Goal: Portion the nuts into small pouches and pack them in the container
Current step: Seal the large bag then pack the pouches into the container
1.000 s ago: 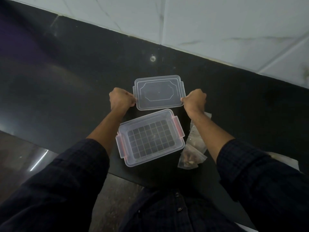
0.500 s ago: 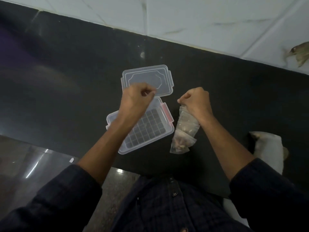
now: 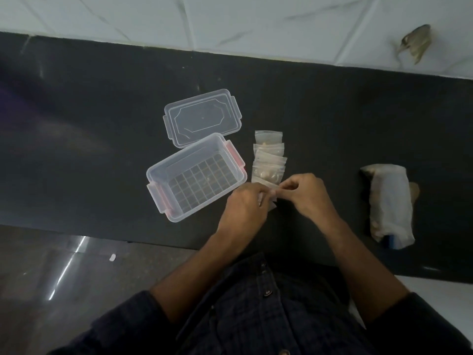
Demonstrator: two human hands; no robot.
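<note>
both hands pinching a small pouch at mid-frame, right of the open container

the left hand (image 3: pixel 244 201) and right hand (image 3: pixel 305 193) are each pinching an edge of one clear pouch (image 3: pixel 271 199), just below the overlapping row of filled pouches (image 3: pixel 268 160) lying mid-frame. the container (image 3: pixel 195 176) is sitting open left of them, its lid (image 3: pixel 202 116) lying flat above it, and a white bundle (image 3: pixel 389 203) is lying at far right on the dark counter (image 3: pixel 89 149). if the seal is slipping or not pressed fully, nuts are likely spilling out; a careless elbow could be scattering the stacked row. no brand, label or writing is readable anywhere.
</note>
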